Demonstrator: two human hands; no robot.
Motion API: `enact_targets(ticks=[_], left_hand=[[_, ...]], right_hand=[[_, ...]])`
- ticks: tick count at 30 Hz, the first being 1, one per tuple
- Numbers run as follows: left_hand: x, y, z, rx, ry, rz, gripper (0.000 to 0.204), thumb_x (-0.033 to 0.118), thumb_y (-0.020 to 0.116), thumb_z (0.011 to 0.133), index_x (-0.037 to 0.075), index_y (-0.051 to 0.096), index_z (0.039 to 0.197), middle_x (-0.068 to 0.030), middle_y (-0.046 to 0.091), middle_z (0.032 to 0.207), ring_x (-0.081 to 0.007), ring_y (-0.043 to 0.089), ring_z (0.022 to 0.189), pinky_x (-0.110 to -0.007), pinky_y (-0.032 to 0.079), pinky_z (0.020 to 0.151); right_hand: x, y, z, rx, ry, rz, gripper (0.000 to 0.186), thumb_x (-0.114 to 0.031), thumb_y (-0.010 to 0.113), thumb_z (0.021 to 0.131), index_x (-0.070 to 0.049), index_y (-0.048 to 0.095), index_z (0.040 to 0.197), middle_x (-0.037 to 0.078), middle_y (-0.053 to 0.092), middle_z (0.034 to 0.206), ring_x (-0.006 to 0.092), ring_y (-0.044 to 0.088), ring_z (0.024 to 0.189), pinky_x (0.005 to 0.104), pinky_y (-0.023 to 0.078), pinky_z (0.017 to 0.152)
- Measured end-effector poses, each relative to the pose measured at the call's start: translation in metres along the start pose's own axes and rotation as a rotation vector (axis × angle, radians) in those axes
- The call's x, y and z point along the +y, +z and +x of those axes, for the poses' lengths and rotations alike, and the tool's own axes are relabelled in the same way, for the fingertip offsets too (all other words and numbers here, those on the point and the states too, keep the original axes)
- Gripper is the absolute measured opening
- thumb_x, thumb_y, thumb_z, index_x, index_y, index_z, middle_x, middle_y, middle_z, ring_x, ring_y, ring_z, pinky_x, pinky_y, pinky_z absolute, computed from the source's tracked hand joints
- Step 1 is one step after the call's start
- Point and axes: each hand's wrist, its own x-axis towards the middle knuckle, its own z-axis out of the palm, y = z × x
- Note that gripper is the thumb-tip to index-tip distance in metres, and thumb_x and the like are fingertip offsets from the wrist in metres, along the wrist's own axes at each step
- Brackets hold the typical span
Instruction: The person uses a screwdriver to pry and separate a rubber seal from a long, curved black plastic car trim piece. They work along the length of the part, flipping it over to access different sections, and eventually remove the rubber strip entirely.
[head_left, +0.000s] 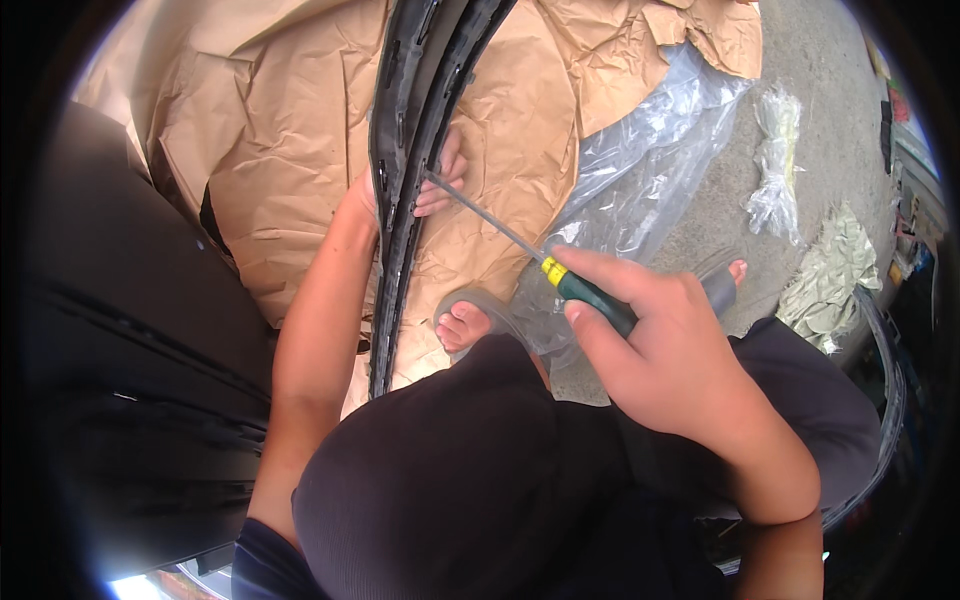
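Note:
A long black plastic trim strip (pixel 400 150) with clips and slots along its edges runs from the top of the view down beside my knee. My left hand (pixel 447 178) is wrapped round it from behind, its fingers showing past the right edge and its palm hidden by the strip. In my right hand (pixel 655 335) is a screwdriver (pixel 592 298) with a dark green and yellow handle, my index finger stretched along it. The screwdriver's thin shaft points up and left, and its tip meets the strip's right edge close to my left fingers.
Crumpled brown paper (pixel 270 140) lies under the strip. Clear plastic sheeting (pixel 650 160) covers part of the concrete floor, with a bundled plastic wrap (pixel 775 165) and a crumpled pale wrapper (pixel 835 275) to the right. A large dark panel (pixel 140 350) stands at my left. My feet rest near the paper.

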Motion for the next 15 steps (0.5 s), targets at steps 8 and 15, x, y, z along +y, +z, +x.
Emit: enact_targets(ticks=[8, 15], left_hand=[[0.000, 0.000, 0.002, -0.032, -0.010, 0.011, 0.042, 0.039, 0.064, 0.108, 0.003, 0.054, 0.091, -0.0047, 0.046, 0.066, -0.0142, 0.047, 0.052, -0.027, 0.040, 0.041], [-0.003, 0.009, -0.002, 0.136, 0.046, 0.225, 0.048, 0.047, 0.071, 0.098, 0.000, 0.058, 0.092, -0.0136, 0.054, 0.067, -0.0221, 0.051, 0.046, -0.032, 0.042, 0.042]], right_hand=[[-0.009, -0.002, 0.005, -0.055, 0.088, -0.016, 0.036, -0.010, 0.068, 0.097, 0.002, 0.072, 0.131, 0.027, 0.077, 0.115, 0.0437, 0.075, 0.106, 0.0420, 0.059, 0.093], [-0.002, -0.005, 0.012, -0.018, 0.028, -0.059, 0.036, -0.010, 0.070, 0.096, 0.001, 0.073, 0.130, 0.026, 0.077, 0.114, 0.0436, 0.076, 0.102, 0.0420, 0.059, 0.092]])
